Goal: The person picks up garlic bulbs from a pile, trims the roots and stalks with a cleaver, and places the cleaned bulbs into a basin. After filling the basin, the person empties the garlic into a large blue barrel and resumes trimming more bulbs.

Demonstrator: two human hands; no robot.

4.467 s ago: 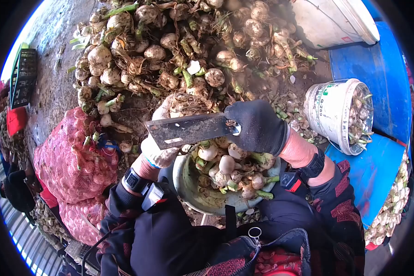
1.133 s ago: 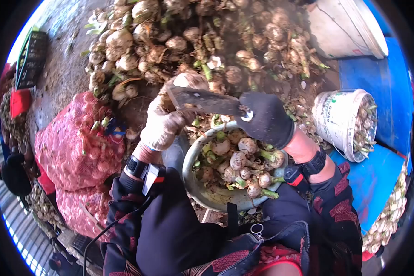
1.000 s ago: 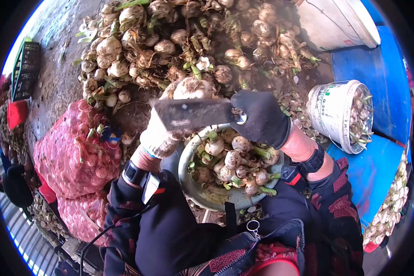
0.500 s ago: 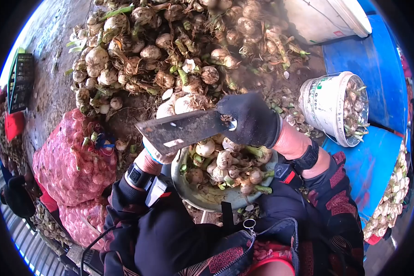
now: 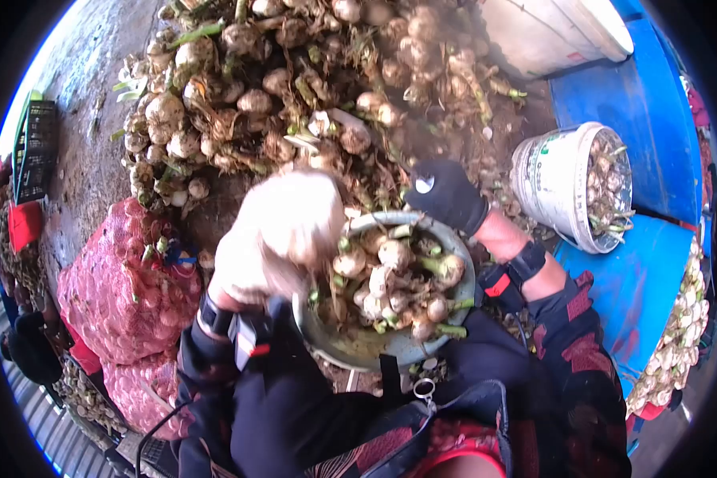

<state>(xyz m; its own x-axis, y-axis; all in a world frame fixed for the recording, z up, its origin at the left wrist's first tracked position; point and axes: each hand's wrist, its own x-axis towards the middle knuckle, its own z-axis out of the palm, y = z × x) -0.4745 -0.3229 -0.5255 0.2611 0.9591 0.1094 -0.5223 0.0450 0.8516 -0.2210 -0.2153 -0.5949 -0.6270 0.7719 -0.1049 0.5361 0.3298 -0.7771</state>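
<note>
My left hand [image 5: 275, 235], in a white glove, is smeared by motion at the left rim of a grey-green basin [image 5: 350, 356]; whether it holds anything cannot be made out. My right hand [image 5: 446, 195], in a black glove, is closed round a knife [image 5: 352, 121], above the basin's upper right rim. The knife's blade slants up and left over the heap and is seen only in part. Garlic bulbs [image 5: 394, 255] with green stem stubs lie in the basin. Beyond both hands spreads a large heap of dirty, rooted garlic [image 5: 255, 102].
A pink mesh sack [image 5: 123, 287] of garlic stands at the left, another below it. On the right are a white bucket [image 5: 546, 183] holding garlic, a larger white container [image 5: 546, 36] and blue sheeting [image 5: 629, 119]. A black crate [image 5: 36, 151] is at far left.
My left hand has come up and left from under the blade, beside the basin. My right hand has moved slightly right, and the blade has swung from lying across the basin's top to pointing up-left.
</note>
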